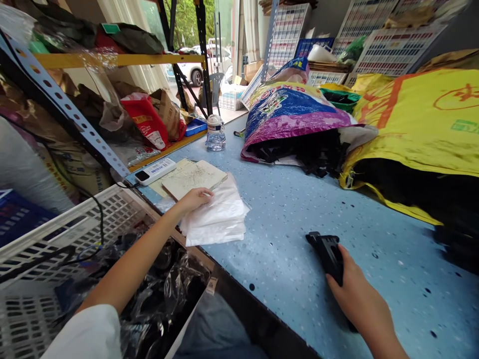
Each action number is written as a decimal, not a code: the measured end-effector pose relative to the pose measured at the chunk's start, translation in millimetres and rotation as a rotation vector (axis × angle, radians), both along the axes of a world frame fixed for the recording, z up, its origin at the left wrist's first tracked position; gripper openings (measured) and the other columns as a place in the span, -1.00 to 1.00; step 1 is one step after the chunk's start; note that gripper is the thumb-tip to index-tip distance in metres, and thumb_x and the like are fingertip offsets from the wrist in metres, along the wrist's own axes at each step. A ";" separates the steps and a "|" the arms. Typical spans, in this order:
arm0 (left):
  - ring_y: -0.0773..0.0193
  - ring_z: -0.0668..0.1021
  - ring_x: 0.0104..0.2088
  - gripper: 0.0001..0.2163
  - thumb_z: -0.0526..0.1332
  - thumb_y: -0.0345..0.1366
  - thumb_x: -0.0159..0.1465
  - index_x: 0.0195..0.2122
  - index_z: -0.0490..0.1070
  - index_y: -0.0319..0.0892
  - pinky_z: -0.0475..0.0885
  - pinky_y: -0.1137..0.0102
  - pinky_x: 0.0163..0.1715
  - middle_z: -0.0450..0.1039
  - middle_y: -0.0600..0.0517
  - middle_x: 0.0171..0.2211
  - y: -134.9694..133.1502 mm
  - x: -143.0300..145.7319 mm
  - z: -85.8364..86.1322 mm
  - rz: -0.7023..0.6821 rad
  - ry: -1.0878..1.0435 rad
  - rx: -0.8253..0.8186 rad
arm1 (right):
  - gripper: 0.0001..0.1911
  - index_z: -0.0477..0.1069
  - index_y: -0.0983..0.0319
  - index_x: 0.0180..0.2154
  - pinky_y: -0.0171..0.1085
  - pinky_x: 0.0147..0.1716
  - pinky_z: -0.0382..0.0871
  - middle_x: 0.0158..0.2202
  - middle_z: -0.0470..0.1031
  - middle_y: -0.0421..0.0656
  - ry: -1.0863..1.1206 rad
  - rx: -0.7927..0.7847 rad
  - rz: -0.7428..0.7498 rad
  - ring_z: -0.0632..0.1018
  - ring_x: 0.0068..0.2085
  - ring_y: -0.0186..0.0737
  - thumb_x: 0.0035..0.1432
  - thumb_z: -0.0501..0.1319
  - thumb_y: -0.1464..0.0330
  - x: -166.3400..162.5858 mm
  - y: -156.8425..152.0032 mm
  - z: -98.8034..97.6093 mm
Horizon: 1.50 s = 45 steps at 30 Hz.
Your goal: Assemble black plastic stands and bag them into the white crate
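My left hand is at the top of a stack of thin white plastic bags, its fingers drawn together on the uppermost bag. The stack lies at the near left edge of the blue speckled table, partly over a worn, cream-coloured board. On the right, my right hand is wrapped round a long black plastic part. Its upper end shows past my fingers, while the palm hides much of the rest. The part is low over the tabletop; I cannot tell whether it touches.
A printed sack and a yellow sack gape open with black parts inside. A clear bottle and a white power strip stand at the left. Below the edge, a box holds black parts in clear bags, beside a white crate.
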<state>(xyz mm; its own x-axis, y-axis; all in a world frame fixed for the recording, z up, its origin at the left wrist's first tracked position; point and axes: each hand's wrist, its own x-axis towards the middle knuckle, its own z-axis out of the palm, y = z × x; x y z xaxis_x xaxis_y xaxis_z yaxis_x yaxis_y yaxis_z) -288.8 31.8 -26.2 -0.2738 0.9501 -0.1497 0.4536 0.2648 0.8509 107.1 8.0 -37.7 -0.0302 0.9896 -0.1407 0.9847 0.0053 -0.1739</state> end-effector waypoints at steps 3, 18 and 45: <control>0.41 0.40 -0.61 -0.83 0.09 -0.40 -0.03 -0.36 0.19 -0.19 0.29 0.50 -0.56 0.32 0.14 -0.64 0.6 -0.3 1.8 0.046 -0.054 0.031 | -0.42 -0.24 0.23 0.14 -0.18 -0.58 0.30 -0.07 0.27 0.03 -0.002 0.008 0.000 0.47 -0.36 -0.03 0.09 -0.15 0.25 0.2 0.3 0.5; 0.35 0.35 -0.45 -0.73 0.12 -0.44 -0.11 -0.32 0.34 -0.17 0.26 0.43 -0.36 0.30 0.11 -0.45 -4.9 0.6 18.2 -0.038 0.220 0.197 | -0.38 -0.20 0.11 0.13 -0.27 -0.42 0.30 -0.07 0.32 -0.10 0.145 0.018 0.317 0.47 -0.27 -0.11 0.03 -0.02 0.32 -16.0 0.2 15.9; 0.24 0.43 -0.28 -0.74 -0.05 -0.47 0.11 -0.24 0.32 -0.13 0.26 0.36 -0.22 0.40 0.02 -0.35 -10.3 19.5 46.9 -0.023 0.430 0.435 | -0.58 0.07 0.23 -0.04 -0.27 -0.41 0.27 -0.21 0.34 -0.09 0.023 0.095 0.825 0.44 -0.30 -0.19 0.02 0.08 0.41 -246.4 65.5 54.4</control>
